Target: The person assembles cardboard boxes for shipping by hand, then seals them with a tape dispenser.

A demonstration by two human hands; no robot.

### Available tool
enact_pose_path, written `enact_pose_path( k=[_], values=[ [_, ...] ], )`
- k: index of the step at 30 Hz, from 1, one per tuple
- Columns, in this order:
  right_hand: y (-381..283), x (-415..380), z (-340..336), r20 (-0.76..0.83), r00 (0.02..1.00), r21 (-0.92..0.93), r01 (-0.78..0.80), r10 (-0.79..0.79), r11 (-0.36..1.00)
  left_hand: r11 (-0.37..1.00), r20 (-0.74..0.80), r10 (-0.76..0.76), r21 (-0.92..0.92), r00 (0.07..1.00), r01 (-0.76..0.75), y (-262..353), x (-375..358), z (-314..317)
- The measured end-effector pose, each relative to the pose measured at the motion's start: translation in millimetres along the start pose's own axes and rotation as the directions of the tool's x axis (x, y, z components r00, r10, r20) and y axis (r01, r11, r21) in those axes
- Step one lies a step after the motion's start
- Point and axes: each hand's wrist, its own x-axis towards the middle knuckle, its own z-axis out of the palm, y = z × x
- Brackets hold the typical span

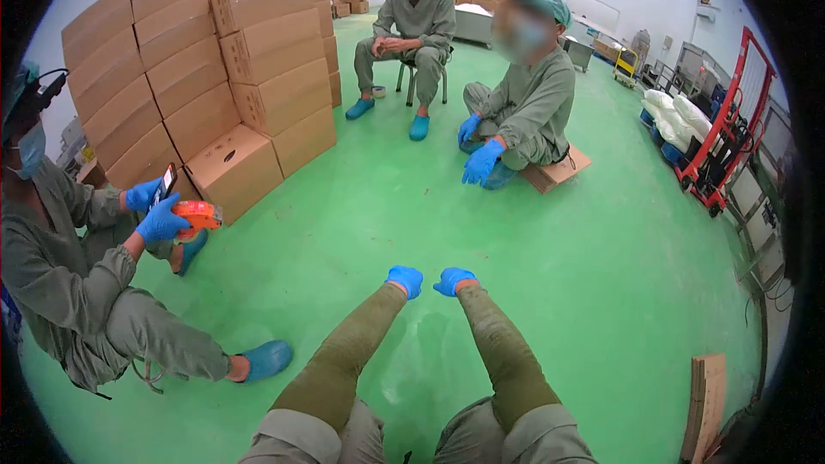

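Observation:
My left hand (406, 281), in a blue glove, is closed in a fist over the green floor. Just beside it, a small gap apart, my right hand (454, 281) is also gloved in blue and curled into a fist. No object shows in either one. Both arms stretch forward from my knees in olive sleeves. Nothing lies within reach of my fists except the bare green floor (430, 352) beneath them.
At left, a seated person holds a phone (165, 182) and an orange handheld tool (199, 216). Stacked cartons (279, 47) rise behind. Two more people sit ahead, one on flattened cardboard (559, 174). A red lifter (739, 112) and cardboard (706, 404) are at right.

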Motion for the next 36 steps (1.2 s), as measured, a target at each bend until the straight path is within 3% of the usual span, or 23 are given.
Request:
enact_pose_path(
  k=[22,31,36],
  values=[
    [2.0,-0.1,10.3,0.009,1.000,0.006,0.016,-0.016,1.000,1.000,-0.021,-0.006,-0.025,1.000,0.005,-3.7,14.4,27.3],
    [-2.6,-11.7,-0.5,0.076,0.997,0.002,-0.025,0.024,1.000,1.000,-0.009,0.003,-0.013,1.000,-0.003,9.6,3.4,8.7],
    [-5.6,-10.7,7.8,0.071,0.997,-0.030,0.006,-0.004,1.000,1.000,0.035,0.011,0.010,0.999,-0.012,8.1,18.0,35.2]
  ],
)
